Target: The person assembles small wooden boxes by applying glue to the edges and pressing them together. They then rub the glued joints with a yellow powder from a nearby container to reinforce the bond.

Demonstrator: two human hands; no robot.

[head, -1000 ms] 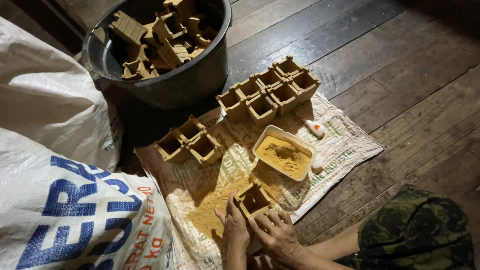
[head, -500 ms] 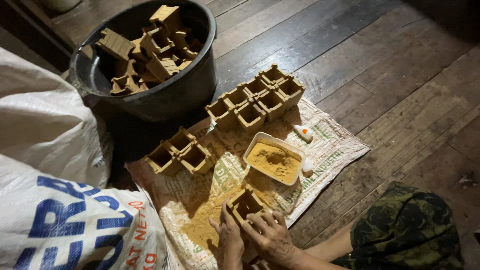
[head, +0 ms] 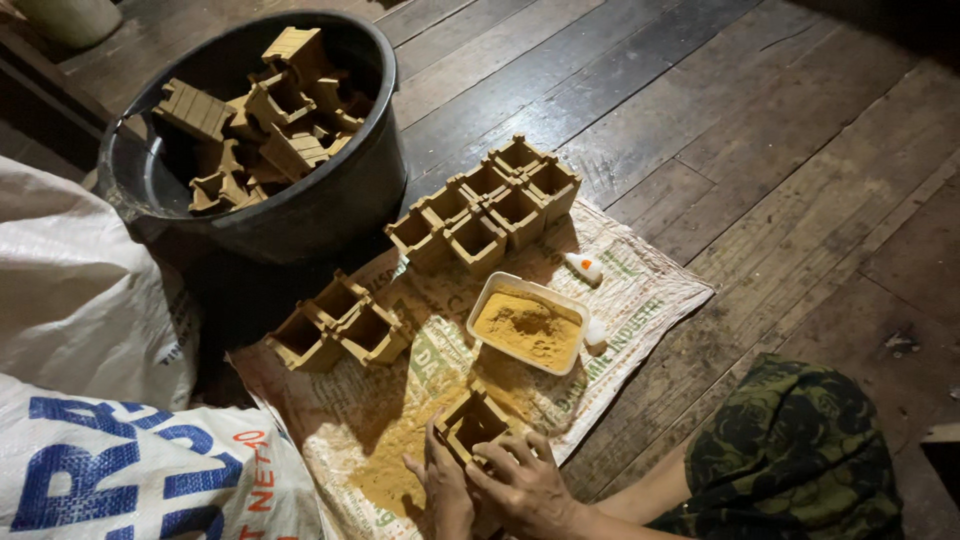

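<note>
**Both hands clasp a small open box over the powder-strewn mat**

Since the earlier frame, hands and box have barely shifted on the mat; only the view has slid a little, bringing the tub more fully into sight. At the near edge of the scene, the left hand [head: 443, 488] presses against the near-left side of a small brown open box [head: 472, 423], its fingers curled up along the wall. The right hand [head: 522, 482] lies over the near-right rim, fingers spread and bent across the edge, so the box is grasped between the two hands. It rests on a woven sack mat [head: 640, 300] spread over the dark plank floor [head: 800, 150], right beside a scatter of loose yellow-brown powder [head: 395, 462].

Just beyond the box, a white rectangular tray [head: 528, 328] holds a heap of the same powder. Two small white objects lie near the tray's right side, one with an orange tip [head: 583, 266]. Farther off, a cluster of empty boxes [head: 487, 204] stands joined in rows at the mat's far edge, and a smaller group [head: 338, 322] sits to the left. At far left, a black tub [head: 330, 215] is piled with more boxes. White printed sacks [head: 90, 330] fill the left side, and a camouflage-patterned knee [head: 790, 460] shows at near right.
</note>
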